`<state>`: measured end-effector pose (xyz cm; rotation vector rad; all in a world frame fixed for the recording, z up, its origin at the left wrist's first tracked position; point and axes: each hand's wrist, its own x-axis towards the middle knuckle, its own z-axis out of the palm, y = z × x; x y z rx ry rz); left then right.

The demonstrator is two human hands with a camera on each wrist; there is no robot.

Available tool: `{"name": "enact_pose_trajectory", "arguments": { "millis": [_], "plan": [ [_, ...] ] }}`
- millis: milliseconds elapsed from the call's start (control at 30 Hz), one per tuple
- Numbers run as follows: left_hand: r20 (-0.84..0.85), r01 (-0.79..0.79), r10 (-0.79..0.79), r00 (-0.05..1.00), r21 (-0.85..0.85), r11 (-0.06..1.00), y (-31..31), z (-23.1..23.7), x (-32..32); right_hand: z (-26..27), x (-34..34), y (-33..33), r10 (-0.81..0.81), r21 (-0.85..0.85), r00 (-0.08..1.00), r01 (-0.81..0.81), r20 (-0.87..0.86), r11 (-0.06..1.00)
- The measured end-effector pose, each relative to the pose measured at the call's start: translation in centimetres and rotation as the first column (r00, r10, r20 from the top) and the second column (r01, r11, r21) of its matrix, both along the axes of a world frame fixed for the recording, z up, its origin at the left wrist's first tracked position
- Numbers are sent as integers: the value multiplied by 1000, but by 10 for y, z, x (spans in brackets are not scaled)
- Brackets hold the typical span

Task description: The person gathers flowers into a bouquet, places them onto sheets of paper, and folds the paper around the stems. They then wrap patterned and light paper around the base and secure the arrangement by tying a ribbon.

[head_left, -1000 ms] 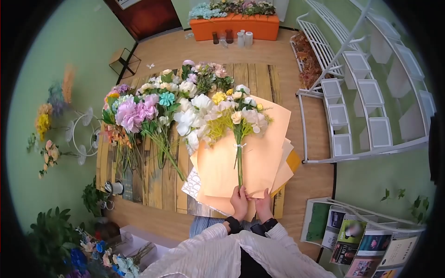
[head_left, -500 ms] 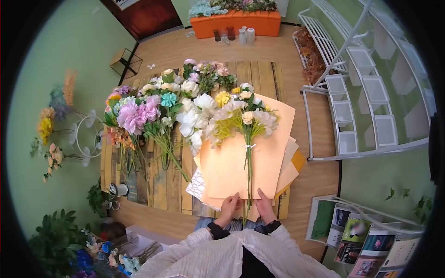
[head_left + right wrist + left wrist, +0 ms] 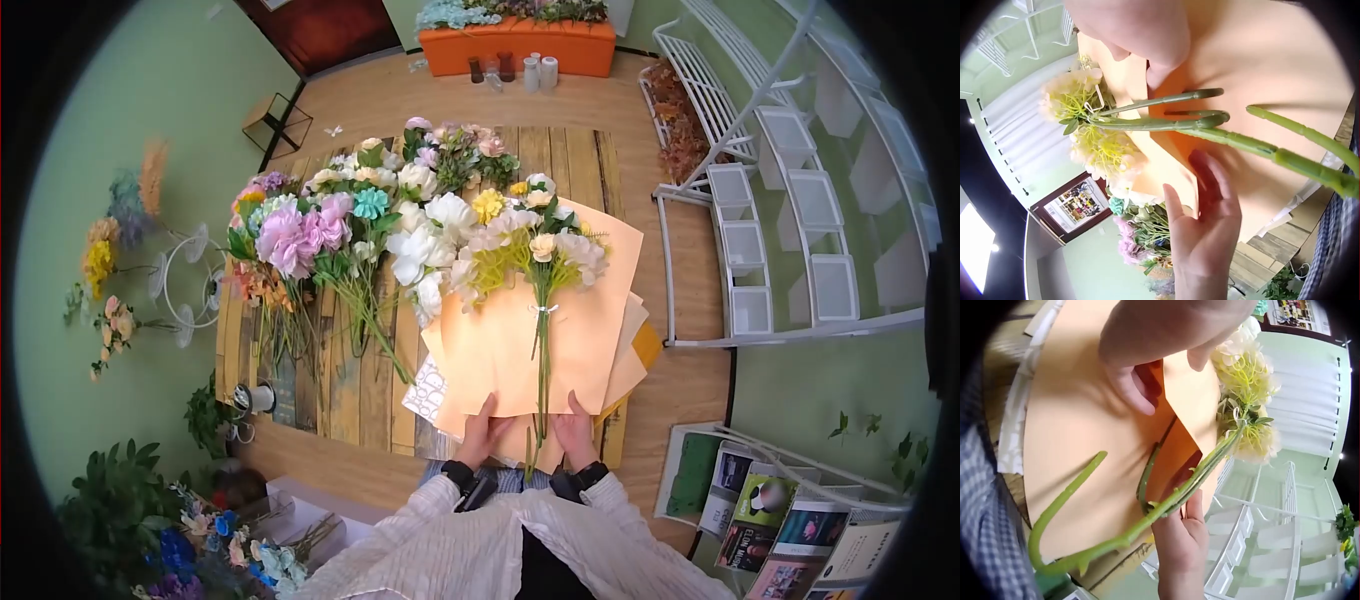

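A tied bouquet of artificial flowers [image 3: 543, 248], pale petals with yellow-green sprigs, lies on a peach sheet of wrapping paper [image 3: 495, 360]. White string binds its stems [image 3: 542, 370], which point down between the hands. My left hand [image 3: 483, 432] grips the sheet's near edge left of the stems, thumb above and fingers below, as the right wrist view shows. To the right of them my right hand [image 3: 573, 432] pinches the same edge. In the left wrist view, one bent green stem [image 3: 1110, 550] extends over the paper below, and the sheet's edge stands lifted from it.
More paper sheets [image 3: 630, 370] lie stacked underneath on the wooden table [image 3: 345, 415]. Bunches of pink, white and orange flowers [image 3: 290, 240] cover the table's left. A spool [image 3: 262, 399] sits at the left corner. White racks [image 3: 745, 245] stand right, with a magazine stand [image 3: 780, 510] nearer.
My hands, close together at the stem ends one second ago, have spread to either side of the stems. They now hold the sheet's near edge. The bouquet stays on the paper.
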<state>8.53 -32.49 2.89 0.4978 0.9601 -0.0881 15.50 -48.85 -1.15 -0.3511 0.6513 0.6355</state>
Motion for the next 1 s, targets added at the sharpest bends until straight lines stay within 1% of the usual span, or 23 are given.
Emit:
{"name": "enact_pose_trajectory", "arguments": {
  "millis": [33,67,100,133,167,200,267,300,333,400,433,467,533,567,633,667,700,733,800,867,900,967,1000],
  "plan": [
    [80,-110,100,992,133,985,0,-3,3,-1,1,-2,11,8,999,-11,-46,1000],
    [79,-113,104,991,133,985,3,-15,1,-2,0,-2,25,16,995,-23,-92,1000],
    [33,-121,116,993,336,934,8,-30,1,-7,-3,-2,29,17,995,-27,-91,999],
    [-8,-113,137,991,524,844,11,-45,0,-13,-7,-3,48,-45,996,-51,-74,998],
    [-85,-8,98,992,711,703,12,-45,2,-17,-10,-4,66,-107,996,-72,-60,992],
    [-86,-7,96,992,710,705,9,-30,6,-15,-10,-5,65,-110,996,-71,-60,991],
    [-160,211,-171,972,917,339,1,26,13,0,-13,0,116,-308,992,-127,-52,943],
    [-116,191,-268,956,943,273,-3,36,13,8,-13,3,117,-309,992,-128,-54,943],
    [-117,192,-268,956,943,273,-8,50,16,16,-12,6,120,-373,993,-107,11,921],
    [-81,118,-384,920,990,75,-20,71,23,25,-9,9,128,-434,989,-84,75,897],
    [-72,79,-395,916,997,1,-24,59,21,27,-9,9,173,-485,979,-101,106,869],
    [-73,80,-394,916,997,1,-25,58,23,30,-7,10,218,-535,967,-115,134,837],
    [-98,162,-270,958,961,225,-25,55,30,35,-6,12,223,-544,963,-107,151,833],
    [-98,163,-271,958,960,227,-19,58,33,39,-4,12,227,-553,959,-98,170,828],
    [-337,386,-196,921,720,576,-4,65,39,48,3,15,193,-534,973,-96,129,840],
    [-338,388,-197,920,720,576,-3,63,42,50,6,18,160,-513,983,-93,86,853],
    [-162,184,-95,982,740,647,-2,58,43,50,7,20,157,-512,984,-93,83,854],
    [14,-25,22,1000,720,694,-2,55,44,49,8,22,176,-524,971,-69,159,849],
    [63,-47,-2,998,760,648,-11,67,54,44,9,24,196,-532,953,-46,230,846],
    [115,-77,-26,993,796,601,-19,72,64,39,12,23,364,-720,921,-158,140,675],
    [101,-26,-94,990,805,593,-22,72,68,52,14,27,364,-720,921,-157,140,675],
    [87,25,-162,983,812,583,-28,72,76,77,15,34,502,-856,818,-22,282,516],
    [77,40,-220,972,876,481,-33,72,81,69,14,33,502,-856,818,-22,281,516]
  ]
}}
